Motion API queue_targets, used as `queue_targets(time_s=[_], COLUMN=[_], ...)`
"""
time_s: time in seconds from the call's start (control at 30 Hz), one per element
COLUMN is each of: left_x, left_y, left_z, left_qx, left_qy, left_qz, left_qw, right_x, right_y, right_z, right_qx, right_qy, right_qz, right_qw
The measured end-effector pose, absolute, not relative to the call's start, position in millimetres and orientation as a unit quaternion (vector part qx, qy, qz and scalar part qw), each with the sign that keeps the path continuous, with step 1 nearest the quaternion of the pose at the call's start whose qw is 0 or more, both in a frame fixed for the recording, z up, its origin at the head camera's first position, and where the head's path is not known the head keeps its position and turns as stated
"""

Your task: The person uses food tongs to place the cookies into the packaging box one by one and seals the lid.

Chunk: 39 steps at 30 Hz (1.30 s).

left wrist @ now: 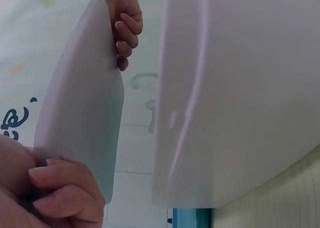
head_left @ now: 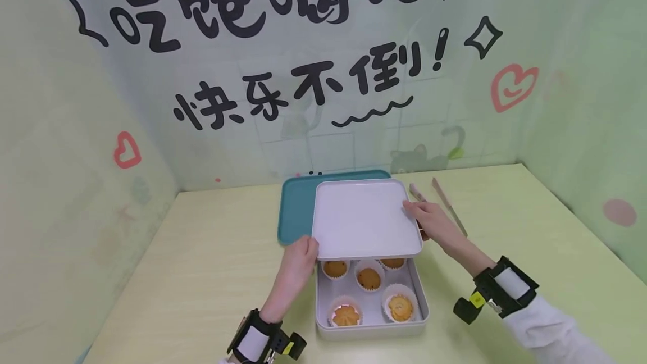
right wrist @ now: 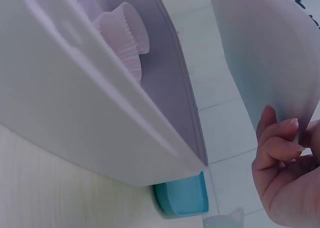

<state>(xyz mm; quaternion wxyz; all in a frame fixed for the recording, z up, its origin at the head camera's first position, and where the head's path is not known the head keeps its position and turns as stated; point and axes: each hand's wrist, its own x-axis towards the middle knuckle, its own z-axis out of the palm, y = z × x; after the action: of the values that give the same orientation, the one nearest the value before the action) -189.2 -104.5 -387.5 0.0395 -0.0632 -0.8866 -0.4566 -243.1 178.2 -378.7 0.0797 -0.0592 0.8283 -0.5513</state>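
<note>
A flat white lid [head_left: 364, 218] is held up between both hands over a white box [head_left: 373, 327]. My left hand [head_left: 301, 257] grips its near left edge, and in the left wrist view the fingers curl round that edge. On the opposite side my right hand [head_left: 429, 219] pinches the lid's right edge, thumb on top and fingers below. Several small baked treats in white paper cups, such as a flower-shaped cookie [head_left: 401, 308] and a round muffin-like one [head_left: 368, 278], sit in the box. The lid hides the box's far part. In the right wrist view a gap shows between lid and box.
A teal tray [head_left: 295, 212] lies behind the box, partly covered by the lid in the head view. To the right are a long, thin pinkish utensil [head_left: 449, 205] and a shorter pinkish item [head_left: 417, 192]. The pale wooden table [head_left: 212, 280] meets printed fabric walls at its back and sides.
</note>
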Motion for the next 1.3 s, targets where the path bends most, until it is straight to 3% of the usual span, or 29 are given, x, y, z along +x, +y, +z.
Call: queue_targets(time_s=[0.17, 0.5, 0.73, 0.87, 1.03, 1.3], left_x=[-201, -232, -222, -210, -204, -196], left_y=[-108, -111, -117, -120, -113, -109], left_z=[-385, -373, -358, -344, -355, -373], left_qx=[-0.082, -0.077, -0.137, -0.141, -0.093, -0.116], left_qy=[-0.862, -0.822, -0.84, -0.82, -0.797, -0.847], left_qz=[-0.5, -0.562, -0.523, -0.552, -0.595, -0.506], left_qw=[-0.005, -0.04, 0.038, 0.045, 0.047, 0.111], right_x=[-241, -237, -226, -214, -209, -198], right_y=[185, 185, 183, 187, 179, 162], right_z=[-378, -370, -353, -344, -354, -373], right_qx=[-0.051, -0.066, -0.144, -0.202, -0.162, -0.138], right_qy=[0.81, 0.809, 0.819, 0.796, 0.819, 0.899], right_qz=[-0.579, -0.58, -0.554, -0.567, -0.544, -0.397], right_qw=[0.078, 0.066, -0.045, -0.071, -0.089, -0.126])
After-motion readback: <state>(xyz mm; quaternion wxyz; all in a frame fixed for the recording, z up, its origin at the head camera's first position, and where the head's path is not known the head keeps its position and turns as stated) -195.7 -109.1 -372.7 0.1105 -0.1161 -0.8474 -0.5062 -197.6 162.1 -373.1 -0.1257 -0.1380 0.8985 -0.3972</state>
